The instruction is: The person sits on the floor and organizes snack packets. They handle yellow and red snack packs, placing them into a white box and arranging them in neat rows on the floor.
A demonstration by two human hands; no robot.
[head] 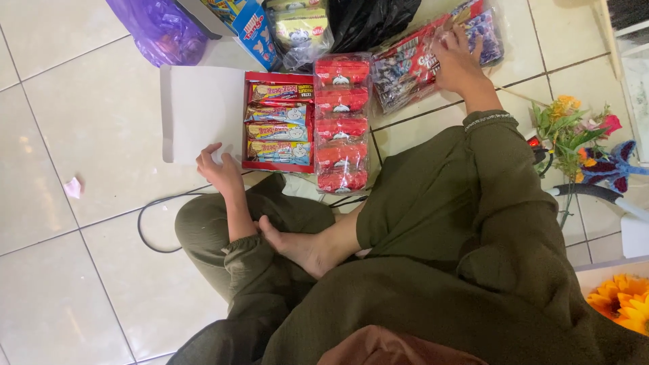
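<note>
Reaching right hand (456,61) flat, unclenched, on snack bag (433,57) beyond red box (278,123) — left hand (220,169) loosely steadies its flap (199,111); pinch bag edge firmly.

The right hand (458,62) lies flat on a clear bag of red and blue packets (422,57), so the palm and whatever sits beneath it are hidden; its far corner runs off the top edge. Beyond that hand, the black plastic bag (372,20), the blue wafer box (251,27) and the purple bag (159,27) are all cut off by the top edge. The left hand (220,169) rests on the white lid flap (199,111), its fingertips curled and hard to tell apart. Right of the right hand, yellow flowers (618,301) are clipped by the frame's edge. The cable (152,216) vanishes under the knee.
</note>
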